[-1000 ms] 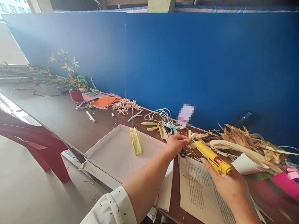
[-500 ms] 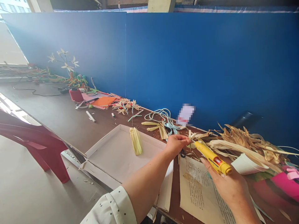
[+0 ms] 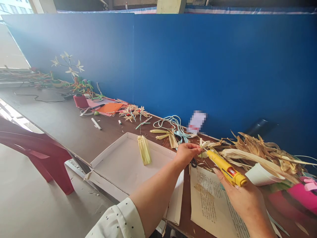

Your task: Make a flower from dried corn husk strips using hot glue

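My left hand (image 3: 188,153) is closed in a pinch on a small pale strip of corn husk (image 3: 201,143), held up over the table. My right hand (image 3: 244,196) grips a yellow hot glue gun (image 3: 224,167), its nozzle pointing left, close to the husk strip and the left fingertips. Whether the nozzle touches the strip is too small to tell. Below the guns's body lies a printed sheet (image 3: 206,201). Dark scissor handles (image 3: 193,162) show beside my left fingers. Left of them, a folded yellow-green husk piece (image 3: 144,150) lies in a shallow white box (image 3: 116,168).
Dry corn husks (image 3: 260,148) are heaped at the right, by a white cup (image 3: 264,175) and a pink object (image 3: 300,196). Pale blue cord (image 3: 170,122) lies along the blue panel (image 3: 210,66). A red spool (image 3: 80,101) stands farther left. A red plastic chair (image 3: 49,158) adjoins the table.
The glue gun has shifted very slightly to the right. My left hand and the husk strip stay practically where they were.
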Available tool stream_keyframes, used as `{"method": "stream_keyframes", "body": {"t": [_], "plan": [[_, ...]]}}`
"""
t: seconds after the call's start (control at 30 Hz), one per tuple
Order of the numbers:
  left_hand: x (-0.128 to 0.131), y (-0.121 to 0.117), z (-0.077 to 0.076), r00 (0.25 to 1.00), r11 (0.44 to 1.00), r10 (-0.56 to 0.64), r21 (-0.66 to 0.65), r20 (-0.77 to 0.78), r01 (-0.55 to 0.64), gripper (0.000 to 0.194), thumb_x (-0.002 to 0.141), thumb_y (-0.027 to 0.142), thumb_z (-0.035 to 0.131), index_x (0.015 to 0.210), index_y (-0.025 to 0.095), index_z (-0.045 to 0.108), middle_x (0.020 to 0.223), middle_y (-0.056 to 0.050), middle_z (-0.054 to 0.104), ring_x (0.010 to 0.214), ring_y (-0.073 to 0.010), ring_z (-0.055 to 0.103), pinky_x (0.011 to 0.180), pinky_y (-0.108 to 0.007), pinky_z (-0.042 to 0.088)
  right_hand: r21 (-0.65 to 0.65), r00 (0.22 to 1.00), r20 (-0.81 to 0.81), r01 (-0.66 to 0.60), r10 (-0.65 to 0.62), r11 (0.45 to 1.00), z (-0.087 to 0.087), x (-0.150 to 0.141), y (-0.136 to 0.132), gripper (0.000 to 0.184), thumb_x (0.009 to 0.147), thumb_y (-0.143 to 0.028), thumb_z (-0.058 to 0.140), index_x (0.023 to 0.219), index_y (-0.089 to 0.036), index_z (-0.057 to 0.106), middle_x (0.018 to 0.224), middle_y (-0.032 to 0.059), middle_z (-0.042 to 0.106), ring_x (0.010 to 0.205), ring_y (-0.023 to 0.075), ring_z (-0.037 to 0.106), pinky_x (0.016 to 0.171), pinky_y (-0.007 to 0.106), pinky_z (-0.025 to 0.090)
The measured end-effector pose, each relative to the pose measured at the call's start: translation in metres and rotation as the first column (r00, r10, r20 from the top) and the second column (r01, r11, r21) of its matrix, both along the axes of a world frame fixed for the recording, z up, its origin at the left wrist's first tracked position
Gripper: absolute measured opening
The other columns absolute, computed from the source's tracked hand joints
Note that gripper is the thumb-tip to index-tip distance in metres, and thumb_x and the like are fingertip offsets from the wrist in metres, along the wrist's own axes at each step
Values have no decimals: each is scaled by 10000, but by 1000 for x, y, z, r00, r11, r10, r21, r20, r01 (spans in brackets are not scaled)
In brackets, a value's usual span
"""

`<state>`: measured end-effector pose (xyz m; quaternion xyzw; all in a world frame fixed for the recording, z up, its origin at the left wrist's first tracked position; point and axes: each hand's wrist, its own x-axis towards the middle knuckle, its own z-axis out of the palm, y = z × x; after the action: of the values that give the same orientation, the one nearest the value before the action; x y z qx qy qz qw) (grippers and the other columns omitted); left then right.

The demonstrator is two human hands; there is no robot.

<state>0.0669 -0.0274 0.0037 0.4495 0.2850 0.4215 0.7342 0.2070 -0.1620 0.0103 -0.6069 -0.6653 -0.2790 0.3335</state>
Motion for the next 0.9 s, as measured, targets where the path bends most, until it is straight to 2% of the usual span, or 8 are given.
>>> {"method": "stream_keyframes", "body": {"t": [0.57, 0.9], "plan": [[2, 0, 0, 998, 999, 28, 21, -56, -27, 228, 592, 288, 792, 716, 119, 703, 613, 11, 574, 565, -54, 443, 593, -216, 342, -27, 1000, -6, -28, 28, 999, 3, -3, 1, 230, 860, -400, 540, 890, -200, 649, 781, 72, 676, 710, 219, 647, 681, 332, 502], [1, -2, 4, 989, 996, 65, 71, -135, -56, 145, 653, 244, 742, 730, 124, 716, 594, 20, 560, 544, -49, 419, 557, -201, 332, -11, 998, 50, -24, 25, 1000, 1, 4, 3, 285, 853, -442, 559, 950, -188, 647, 822, 78, 678, 733, 217, 647, 705, 332, 489]]}}
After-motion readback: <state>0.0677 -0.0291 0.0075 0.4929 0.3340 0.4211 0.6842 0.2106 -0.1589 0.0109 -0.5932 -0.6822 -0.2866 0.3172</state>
